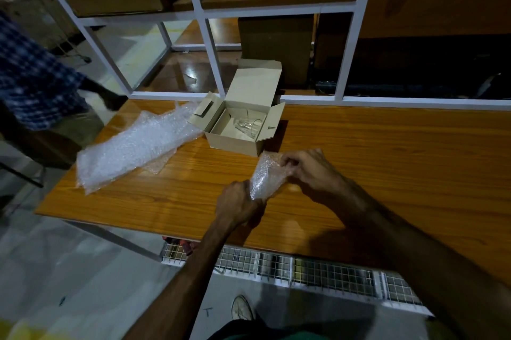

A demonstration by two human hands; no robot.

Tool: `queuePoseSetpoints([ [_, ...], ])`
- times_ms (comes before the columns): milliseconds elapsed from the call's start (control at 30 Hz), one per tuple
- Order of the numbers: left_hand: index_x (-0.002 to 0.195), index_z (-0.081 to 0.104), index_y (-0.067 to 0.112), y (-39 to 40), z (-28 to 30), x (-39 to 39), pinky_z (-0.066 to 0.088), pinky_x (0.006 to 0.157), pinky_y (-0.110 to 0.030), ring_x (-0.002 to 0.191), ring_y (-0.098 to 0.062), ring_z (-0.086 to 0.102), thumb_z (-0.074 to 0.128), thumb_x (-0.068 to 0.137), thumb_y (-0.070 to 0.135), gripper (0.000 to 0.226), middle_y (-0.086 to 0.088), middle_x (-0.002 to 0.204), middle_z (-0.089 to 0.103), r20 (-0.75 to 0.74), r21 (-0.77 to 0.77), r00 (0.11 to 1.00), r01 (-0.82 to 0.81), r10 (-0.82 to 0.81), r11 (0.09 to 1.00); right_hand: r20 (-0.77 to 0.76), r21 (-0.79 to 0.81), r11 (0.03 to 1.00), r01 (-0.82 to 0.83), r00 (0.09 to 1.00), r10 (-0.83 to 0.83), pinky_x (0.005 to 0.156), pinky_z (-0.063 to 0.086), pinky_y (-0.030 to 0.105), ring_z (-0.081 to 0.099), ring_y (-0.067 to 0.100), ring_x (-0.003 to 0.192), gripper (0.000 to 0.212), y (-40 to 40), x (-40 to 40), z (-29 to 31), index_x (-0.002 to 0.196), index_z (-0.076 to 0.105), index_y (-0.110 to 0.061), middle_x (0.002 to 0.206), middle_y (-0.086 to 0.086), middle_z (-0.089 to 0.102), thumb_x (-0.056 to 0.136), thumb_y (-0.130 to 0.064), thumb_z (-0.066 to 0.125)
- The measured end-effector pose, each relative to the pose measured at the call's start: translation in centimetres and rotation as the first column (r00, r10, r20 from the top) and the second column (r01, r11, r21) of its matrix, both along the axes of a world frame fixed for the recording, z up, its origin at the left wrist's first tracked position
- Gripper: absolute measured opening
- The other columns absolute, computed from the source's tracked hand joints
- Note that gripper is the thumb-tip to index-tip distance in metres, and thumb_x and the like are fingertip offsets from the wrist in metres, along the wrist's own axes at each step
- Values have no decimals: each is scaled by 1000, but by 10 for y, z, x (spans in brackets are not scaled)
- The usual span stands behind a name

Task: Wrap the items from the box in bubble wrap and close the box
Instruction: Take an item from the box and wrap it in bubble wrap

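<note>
An open cardboard box stands on the wooden table, its lid and flaps up. A clear glass lies on its side inside it. In front of the box I hold a bundle wrapped in bubble wrap just above the tabletop; what is inside is hidden. My left hand grips its lower end. My right hand pinches the wrap at its upper end. A large loose sheet of bubble wrap lies on the table to the left of the box.
A white metal frame with shelves rises behind the table, with brown cartons on it. Another person in a checked shirt stands at the table's left end. A wire mesh rack runs under the near edge.
</note>
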State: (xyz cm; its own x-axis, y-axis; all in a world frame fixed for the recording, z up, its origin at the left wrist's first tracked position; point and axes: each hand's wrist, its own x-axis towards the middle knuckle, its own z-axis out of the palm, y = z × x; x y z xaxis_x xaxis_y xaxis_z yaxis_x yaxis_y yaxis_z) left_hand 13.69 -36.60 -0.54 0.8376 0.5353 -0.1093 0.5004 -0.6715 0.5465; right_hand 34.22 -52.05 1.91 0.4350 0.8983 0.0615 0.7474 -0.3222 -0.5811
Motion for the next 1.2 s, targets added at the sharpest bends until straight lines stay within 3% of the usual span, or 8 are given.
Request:
queuePoseSetpoints([
  [233, 124, 64, 17, 3, 0, 1, 55, 46, -23, 53, -2, 68, 71, 93, 50, 46, 3, 82, 73, -46, 31, 998, 49, -47, 998, -108, 37, 999, 4, 994, 0, 105, 44, 55, 62, 2, 105, 12, 16, 9, 12, 99, 67, -46, 94, -22, 70, 93, -36, 65],
  [400, 130, 59, 29, 8, -10, 4, 63, 75, -48, 83, -18, 69, 59, 77, 72, 68, 2, 100, 71, -38, 123, 995, 98, -94, 988, -124, 91, 996, -3, 992, 14, 97, 35, 34, 55, -18, 87, 14, 34, 8, 12, 104, 72, -24, 95, -19, 67, 91, -25, 78],
  [500, 129, 57, 34, 10, -17, 4, 59, 85, -52, 90, -18, 67, 64, 81, 69, 60, 4, 103, 70, -36, 141, 993, 117, -113, 983, -103, 67, 996, 67, 993, -60, 86, 20, 20, 58, -2, 106, 22, 39, 3, 6, 110, 73, -25, 107, -13, 70, 90, -32, 79],
  [667, 139, 53, 30, 3, -14, 2, 46, 99, -50, 114, -20, 62, 73, 83, 50, 63, 3, 122, 68, -12, 159, 991, 134, -134, 978, -174, -29, 986, 165, 970, -167, 109, 29, 43, 62, 13, 112, 25, 40, -4, -6, 101, 71, -36, 108, -13, 72, 82, -47, 82],
  [767, 151, 43, 21, -3, -7, 3, 46, 103, -52, 126, -27, 58, 85, 77, 29, 86, -6, 136, 64, 26, 169, 987, 151, -158, 974, -188, -34, 968, 250, 949, -252, 104, 42, 54, 60, 17, 113, 40, 42, -3, -20, 96, 65, -46, 104, -18, 68, 68, -73, 74],
  [867, 158, 20, 31, -4, 1, 5, 56, 91, -52, 112, -32, 64, 85, 76, 24, 105, -12, 131, 64, 3, 201, 974, 221, -226, 954, 20, -78, 948, 308, 951, -307, 108, 29, 48, 46, 20, 124, 39, 41, -8, -14, 100, 65, -41, 122, -9, 58, 73, -65, 79],
  [1000, 163, 20, 39, 2, 6, 5, 55, 91, -49, 112, -33, 59, 71, 91, 35, 88, -15, 140, 52, -146, 302, 928, 372, -343, 878, 285, -23, 878, 479, 845, -453, 108, 28, 50, 40, 27, 124, 79, 32, -19, -10, 123, 53, -36, 131, 4, 42, 63, -79, 80],
  [1200, 157, 35, 34, 2, 16, 10, 58, 92, -47, 116, -35, 60, 76, 89, 32, 79, -13, 140, 49, -181, 268, 919, 390, -351, 881, 172, 79, 698, 711, 680, -712, 100, 38, 46, 47, 29, 121, 89, 27, -46, -16, 134, 47, -28, 133, 9, 47, 68, -81, 75],
])
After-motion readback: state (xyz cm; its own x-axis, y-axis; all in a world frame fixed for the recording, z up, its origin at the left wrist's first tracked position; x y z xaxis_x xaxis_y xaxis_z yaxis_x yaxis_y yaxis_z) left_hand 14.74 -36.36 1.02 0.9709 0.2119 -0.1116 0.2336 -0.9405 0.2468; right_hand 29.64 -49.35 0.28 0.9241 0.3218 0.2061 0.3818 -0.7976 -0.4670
